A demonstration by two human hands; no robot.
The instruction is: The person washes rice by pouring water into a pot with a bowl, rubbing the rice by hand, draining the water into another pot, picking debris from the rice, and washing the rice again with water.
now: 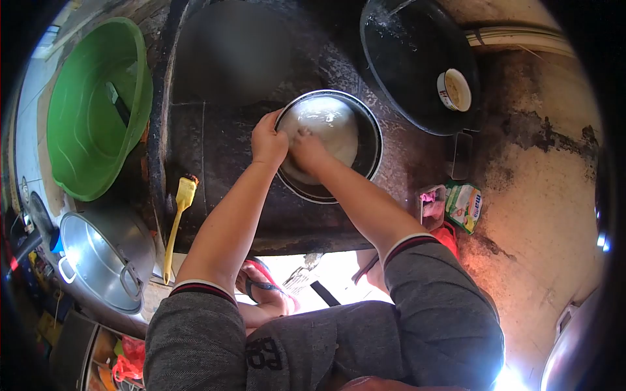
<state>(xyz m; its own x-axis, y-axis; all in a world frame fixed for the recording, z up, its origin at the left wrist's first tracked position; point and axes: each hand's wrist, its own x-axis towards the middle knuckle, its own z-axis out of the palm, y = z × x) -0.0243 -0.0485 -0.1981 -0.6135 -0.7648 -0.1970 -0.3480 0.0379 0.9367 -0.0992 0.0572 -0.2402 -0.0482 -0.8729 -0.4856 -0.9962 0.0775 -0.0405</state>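
A round dark-rimmed pot [373, 140] stands on the dark counter in the middle, with cloudy, whitish liquid [342, 130] inside. My left hand [268, 139] grips the pot's left rim, thumb over the edge. Inside the pot, my right hand [308, 150] is at the liquid, its fingers curled; whether they hold anything is hidden. What lies under the cloudy surface cannot be made out.
A green basin [91, 111] with a dark-handled utensil is at the upper left, above a metal pot [98, 260]. A yellow brush [177, 218] lies left. Upper right, a black basin [407, 85] holds a white cup [454, 90]. Small packages [464, 207] sit right.
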